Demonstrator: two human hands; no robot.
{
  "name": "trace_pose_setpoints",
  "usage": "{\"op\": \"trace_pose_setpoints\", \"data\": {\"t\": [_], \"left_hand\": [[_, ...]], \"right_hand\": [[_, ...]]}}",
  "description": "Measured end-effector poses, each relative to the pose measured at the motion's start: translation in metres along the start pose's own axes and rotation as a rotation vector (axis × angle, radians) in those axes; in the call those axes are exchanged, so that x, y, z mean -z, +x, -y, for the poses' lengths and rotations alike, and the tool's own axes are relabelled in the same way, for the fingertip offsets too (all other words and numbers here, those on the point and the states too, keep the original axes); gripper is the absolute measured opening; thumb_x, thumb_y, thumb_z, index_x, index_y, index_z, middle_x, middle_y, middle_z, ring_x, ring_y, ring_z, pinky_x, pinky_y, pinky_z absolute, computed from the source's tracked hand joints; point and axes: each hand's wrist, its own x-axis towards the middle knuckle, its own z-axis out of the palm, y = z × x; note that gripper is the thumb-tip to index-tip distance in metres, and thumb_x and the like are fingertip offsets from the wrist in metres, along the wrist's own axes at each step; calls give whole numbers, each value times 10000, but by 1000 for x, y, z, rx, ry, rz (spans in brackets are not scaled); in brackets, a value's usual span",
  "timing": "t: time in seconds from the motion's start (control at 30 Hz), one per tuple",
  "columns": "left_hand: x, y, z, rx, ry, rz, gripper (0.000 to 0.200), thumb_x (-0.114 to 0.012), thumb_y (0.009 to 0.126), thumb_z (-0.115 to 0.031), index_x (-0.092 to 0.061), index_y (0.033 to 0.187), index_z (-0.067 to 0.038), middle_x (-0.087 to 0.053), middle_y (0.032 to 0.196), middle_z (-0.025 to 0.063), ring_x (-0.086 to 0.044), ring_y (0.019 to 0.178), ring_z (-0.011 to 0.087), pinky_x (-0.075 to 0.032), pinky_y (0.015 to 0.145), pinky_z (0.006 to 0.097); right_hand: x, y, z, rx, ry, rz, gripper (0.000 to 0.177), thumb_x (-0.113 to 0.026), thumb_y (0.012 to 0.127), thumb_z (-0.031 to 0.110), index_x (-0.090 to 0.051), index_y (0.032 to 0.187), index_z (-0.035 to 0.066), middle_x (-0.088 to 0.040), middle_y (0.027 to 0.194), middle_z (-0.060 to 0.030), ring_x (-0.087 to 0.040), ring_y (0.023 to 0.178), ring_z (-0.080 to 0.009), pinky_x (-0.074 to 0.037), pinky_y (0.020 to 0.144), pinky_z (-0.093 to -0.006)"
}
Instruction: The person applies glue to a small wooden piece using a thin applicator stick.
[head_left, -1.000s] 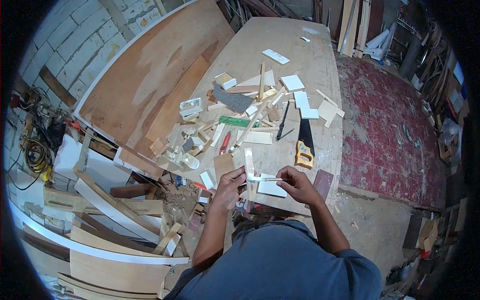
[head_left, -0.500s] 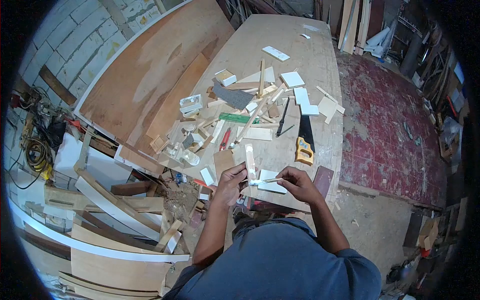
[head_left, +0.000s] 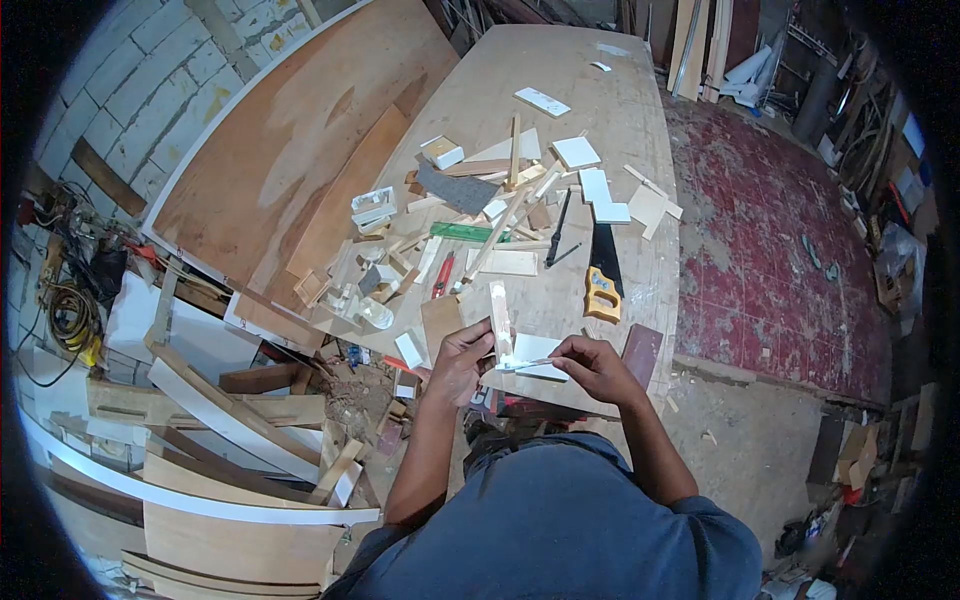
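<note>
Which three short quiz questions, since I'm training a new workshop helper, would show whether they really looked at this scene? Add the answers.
1. True or false: the saw's handle is black.
2. Choose one: the left hand holds (a) the saw, (b) a pale wooden strip, (c) the green strip.
3. Which hand holds the thin stick?

Key:
1. False; the saw has a yellow handle.
2. b.
3. The right hand.
</note>
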Motion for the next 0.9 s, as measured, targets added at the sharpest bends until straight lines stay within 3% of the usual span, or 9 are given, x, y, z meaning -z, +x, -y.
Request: {"op": "trace_pose_setpoints", "data": {"t": [0.67, 0.73, 0.9], "left_hand": [[-1, 13, -8, -34, 8, 43, 350, -576, 942, -131, -564, 1272, -14, -669, 1102, 83, -647, 943, 125, -542, 787, 280], [0, 14, -9, -37, -1, 43, 350, -575, 941, -124, -563, 1274, -16, -669, 1099, 81, -648, 942, 127, -546, 788, 281], [9, 17, -9, -50, -53, -1, 336, -563, 947, -130, -570, 1264, -18, -667, 1097, 90, -647, 941, 138, -547, 793, 294]], "right_hand": [[0, 1, 1, -2, -59, 18, 201, -580, 953, 173, -655, 925, -12, -552, 710, 28, -452, 655, -50, -377, 574, -225], [0, 2, 3, -59, -81, 47, 238, -549, 962, 189, -648, 952, -27, -564, 694, -43, -494, 671, -117, -425, 629, -284], [-1, 9, -3, -132, -92, 148, 276, -537, 972, 230, -651, 917, -15, -525, 643, -26, -479, 624, -106, -417, 589, -281]]}}
